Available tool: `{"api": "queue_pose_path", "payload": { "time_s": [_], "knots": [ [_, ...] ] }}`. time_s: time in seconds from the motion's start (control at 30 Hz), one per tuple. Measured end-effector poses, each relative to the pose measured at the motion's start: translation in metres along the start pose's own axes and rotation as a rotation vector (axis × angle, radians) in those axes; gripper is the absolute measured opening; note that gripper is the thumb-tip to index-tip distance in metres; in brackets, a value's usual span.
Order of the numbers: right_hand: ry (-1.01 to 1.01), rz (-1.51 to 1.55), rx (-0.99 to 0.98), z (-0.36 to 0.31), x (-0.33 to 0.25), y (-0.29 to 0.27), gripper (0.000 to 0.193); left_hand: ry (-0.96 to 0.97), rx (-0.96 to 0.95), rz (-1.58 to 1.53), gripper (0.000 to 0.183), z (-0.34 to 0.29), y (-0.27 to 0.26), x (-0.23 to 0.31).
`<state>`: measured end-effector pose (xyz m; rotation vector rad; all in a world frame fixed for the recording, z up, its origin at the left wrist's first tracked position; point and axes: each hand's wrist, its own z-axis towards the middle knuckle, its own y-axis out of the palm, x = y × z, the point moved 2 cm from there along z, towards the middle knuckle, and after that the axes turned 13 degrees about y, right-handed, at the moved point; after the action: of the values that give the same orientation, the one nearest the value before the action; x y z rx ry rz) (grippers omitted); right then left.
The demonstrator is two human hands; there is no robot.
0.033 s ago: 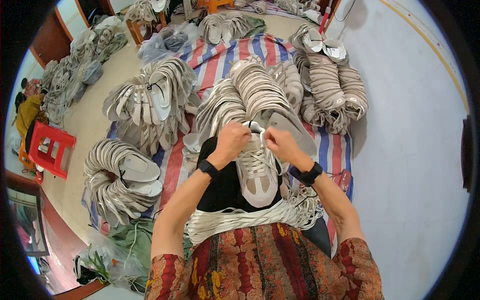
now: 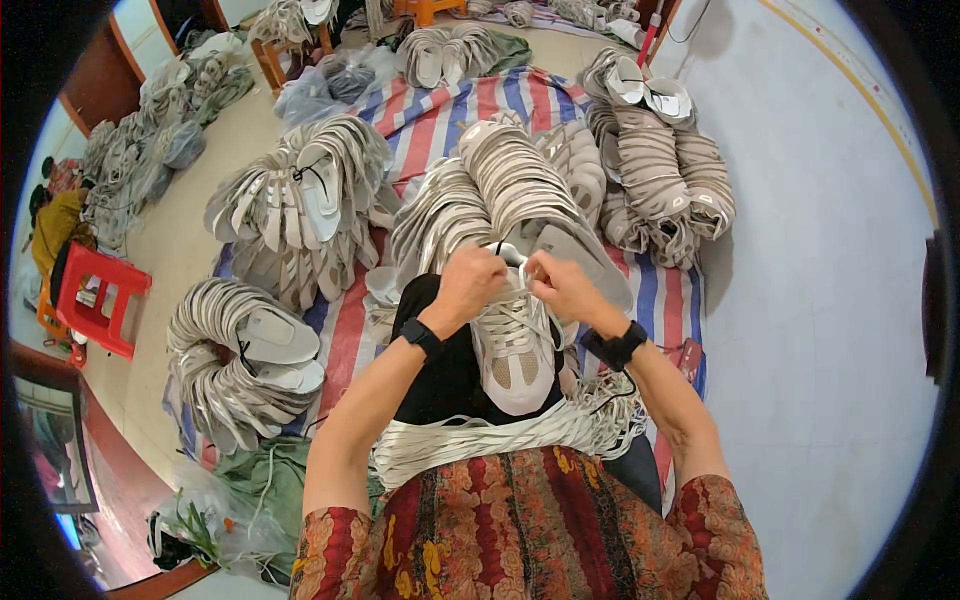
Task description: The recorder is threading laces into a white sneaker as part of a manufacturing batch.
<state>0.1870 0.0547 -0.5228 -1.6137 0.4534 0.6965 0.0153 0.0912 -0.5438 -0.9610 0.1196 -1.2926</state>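
A beige and off-white sneaker upper (image 2: 515, 365) rests on my lap, toe toward me, with its tan mesh toe showing. Pale laces (image 2: 510, 320) cross its front. At the left of its opening is my left hand (image 2: 470, 285), fingers closed; what they pinch is hidden. My right hand (image 2: 562, 287) is closed at the opening's right side, pinching a pale shoelace. A thick bundle of off-white laces (image 2: 470, 445) lies across my lap below the toe. Just beyond my hands stands a curved stack of similar uppers (image 2: 520, 175).
More tied stacks of uppers (image 2: 240, 350) sit to the left, with others (image 2: 655, 160) at the far right, on a striped sheet (image 2: 425, 130). A red stool (image 2: 100, 300) stands at left. Green cloth and clear plastic (image 2: 235, 510) lie at lower left. A pale wall (image 2: 820, 300) borders the right.
My left hand has shifted very slightly right, toward the opening of the upper. The right hand and the upper look almost unchanged.
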Motion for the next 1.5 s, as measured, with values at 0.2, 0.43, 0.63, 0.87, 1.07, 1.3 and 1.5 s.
{"api": "queue_pose_path", "payload": {
  "time_s": [0.2, 0.43, 0.63, 0.87, 1.07, 1.3, 1.5],
  "knots": [
    [-0.327, -0.153, -0.171, 0.022, 0.007, -0.009, 0.035, 0.111, -0.076, 0.050, 0.003, -0.003, 0.023, 0.005],
    [-0.344, -0.296, -0.223, 0.027, 0.014, -0.016, 0.034, 0.115, -0.170, 0.148, 0.003, 0.003, 0.030, 0.013],
    [-0.266, -0.202, -0.311, 0.033, 0.017, -0.018, 0.030, 0.234, -0.223, 0.205, 0.009, 0.010, 0.017, 0.007],
    [-0.214, -0.069, -0.335, 0.039, 0.015, -0.013, 0.028, -0.235, -0.053, 0.753, 0.015, -0.100, -0.145, -0.068],
    [-0.142, -0.106, -0.332, 0.041, 0.006, -0.009, 0.026, -0.498, -0.108, 0.645, 0.006, -0.188, -0.166, -0.076],
    [-0.102, -0.145, -0.341, 0.022, -0.007, -0.033, 0.023, -0.426, 0.059, -0.025, 0.030, -0.113, -0.076, -0.051],
    [-0.075, -0.193, -0.193, -0.007, -0.005, -0.077, 0.016, -0.320, -0.158, -0.287, 0.031, -0.054, -0.035, -0.019]
  ]
}}
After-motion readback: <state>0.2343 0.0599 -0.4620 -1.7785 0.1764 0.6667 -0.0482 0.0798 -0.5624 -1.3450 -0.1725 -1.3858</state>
